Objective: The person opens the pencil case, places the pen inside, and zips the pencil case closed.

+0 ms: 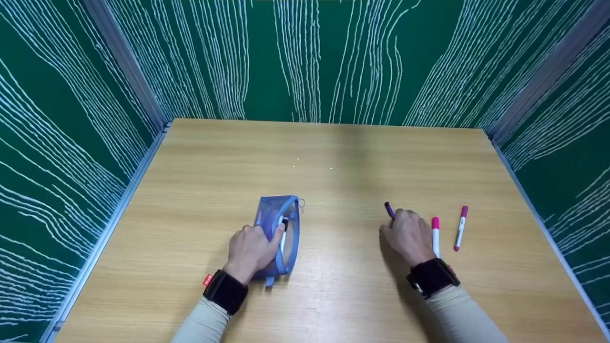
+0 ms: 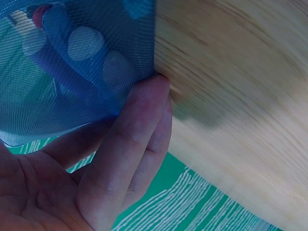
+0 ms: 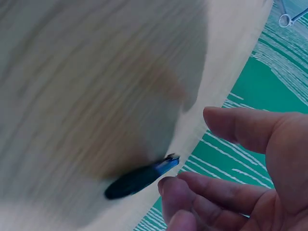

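In the head view my left hand [image 1: 252,250] grips the near left side of a blue mesh pencil pouch [image 1: 268,209], thumb at its unzipped opening. A white marker with a black end [image 1: 283,236] shows inside. Through the mesh [image 2: 72,91] in the left wrist view, several marker ends are visible. My right hand [image 1: 409,234] is low over the table, nearest a dark purple pen [image 1: 389,209]. In the right wrist view the pen [image 3: 137,183] is just beyond the fingertips, and the thumb stands well apart from the fingers; whether they touch the pen I cannot tell.
Right of the right hand lie a white marker with a pink cap [image 1: 435,233] and a slimmer white marker with magenta ends [image 1: 461,228]. The wooden table [image 1: 228,157] is bounded by green, white-streaked panels [image 1: 262,62] at the back and sides.
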A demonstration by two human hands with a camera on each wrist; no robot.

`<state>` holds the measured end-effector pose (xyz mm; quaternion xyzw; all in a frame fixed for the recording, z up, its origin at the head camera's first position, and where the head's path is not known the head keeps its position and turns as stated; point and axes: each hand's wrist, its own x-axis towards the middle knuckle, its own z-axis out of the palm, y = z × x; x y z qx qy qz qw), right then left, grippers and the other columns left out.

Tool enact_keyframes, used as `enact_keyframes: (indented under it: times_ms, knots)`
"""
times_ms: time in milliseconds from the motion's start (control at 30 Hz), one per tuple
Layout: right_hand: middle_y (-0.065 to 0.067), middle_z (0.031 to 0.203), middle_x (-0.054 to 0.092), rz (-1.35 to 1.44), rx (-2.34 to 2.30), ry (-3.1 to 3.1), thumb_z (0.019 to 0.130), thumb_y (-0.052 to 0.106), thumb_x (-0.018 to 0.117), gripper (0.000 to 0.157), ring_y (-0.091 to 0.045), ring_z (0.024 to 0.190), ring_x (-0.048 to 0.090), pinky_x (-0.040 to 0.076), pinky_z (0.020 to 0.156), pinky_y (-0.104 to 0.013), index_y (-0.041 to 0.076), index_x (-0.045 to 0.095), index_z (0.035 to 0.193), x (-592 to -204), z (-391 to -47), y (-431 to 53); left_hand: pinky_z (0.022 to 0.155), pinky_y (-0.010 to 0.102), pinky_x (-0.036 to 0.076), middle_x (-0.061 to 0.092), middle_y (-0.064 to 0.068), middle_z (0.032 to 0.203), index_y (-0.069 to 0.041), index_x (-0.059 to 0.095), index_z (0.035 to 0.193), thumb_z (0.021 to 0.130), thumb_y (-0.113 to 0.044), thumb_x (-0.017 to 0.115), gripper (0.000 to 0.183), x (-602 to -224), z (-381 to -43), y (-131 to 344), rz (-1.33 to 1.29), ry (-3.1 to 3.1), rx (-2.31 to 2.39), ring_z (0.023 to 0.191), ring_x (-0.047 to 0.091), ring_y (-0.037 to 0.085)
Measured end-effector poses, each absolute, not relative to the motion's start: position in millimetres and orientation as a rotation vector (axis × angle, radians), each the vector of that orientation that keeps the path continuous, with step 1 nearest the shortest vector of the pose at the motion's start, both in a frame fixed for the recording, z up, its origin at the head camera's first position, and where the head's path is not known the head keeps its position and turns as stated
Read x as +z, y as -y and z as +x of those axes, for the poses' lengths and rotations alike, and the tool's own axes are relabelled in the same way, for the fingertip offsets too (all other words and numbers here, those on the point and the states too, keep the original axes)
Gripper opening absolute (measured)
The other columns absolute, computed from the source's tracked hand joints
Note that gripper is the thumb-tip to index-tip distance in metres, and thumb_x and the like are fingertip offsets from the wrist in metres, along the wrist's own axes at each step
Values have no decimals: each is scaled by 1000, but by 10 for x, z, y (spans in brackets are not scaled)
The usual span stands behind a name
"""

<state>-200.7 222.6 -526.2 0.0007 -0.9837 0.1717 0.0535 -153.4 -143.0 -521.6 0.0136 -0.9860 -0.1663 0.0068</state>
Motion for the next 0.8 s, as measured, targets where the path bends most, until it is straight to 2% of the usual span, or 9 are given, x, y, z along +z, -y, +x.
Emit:
enact_keyframes:
  times_ms: [167, 300, 400, 533, 800]
  knots:
    - [-15, 73, 57, -12, 486, 2994, 84, 20, 72, 27, -32, 61, 56, 47, 54, -47, 3, 55, 73, -5275, -2034, -2275, 64, 44, 49, 62, 16, 79, -9, 54, 63, 102, -66, 38, 71, -5222, -1543, 1428, 43, 3081, -524, 67, 59, 29]
    - [-15, 72, 59, -25, 464, 3005, 83, 21, 71, 26, -32, 60, 57, 48, 53, -47, 4, 55, 72, -5295, -2040, -2291, 65, 46, 49, 63, 18, 80, -2, 62, 70, 101, -66, 40, 74, -5234, -1538, 1423, 44, 3065, -506, 70, 63, 33]
    - [-15, 71, 59, -30, 456, 3018, 84, 21, 70, 25, -31, 58, 56, 47, 50, -45, 2, 57, 74, -5309, -2042, -2305, 65, 47, 50, 64, 19, 80, 0, 63, 72, 101, -65, 42, 74, -5241, -1540, 1422, 37, 3054, -499, 71, 63, 34]
    - [-15, 69, 58, -44, 460, 3037, 88, 18, 69, 25, -30, 57, 56, 46, 48, -43, 0, 59, 76, -5314, -2056, -2325, 65, 45, 49, 62, 17, 79, -5, 58, 68, 101, -67, 39, 73, -5242, -1549, 1428, 46, 3069, -512, 69, 61, 31]
    - [-18, 65, 59, -32, 489, 3022, 87, 4, 59, 21, -35, 57, 59, 49, 50, -51, 3, 56, 66, -5336, -2085, -2340, 63, 43, 48, 59, 14, 78, -9, 54, 64, 102, -67, 38, 71, -5238, -1538, 1441, 55, 3088, -552, 66, 57, 27]
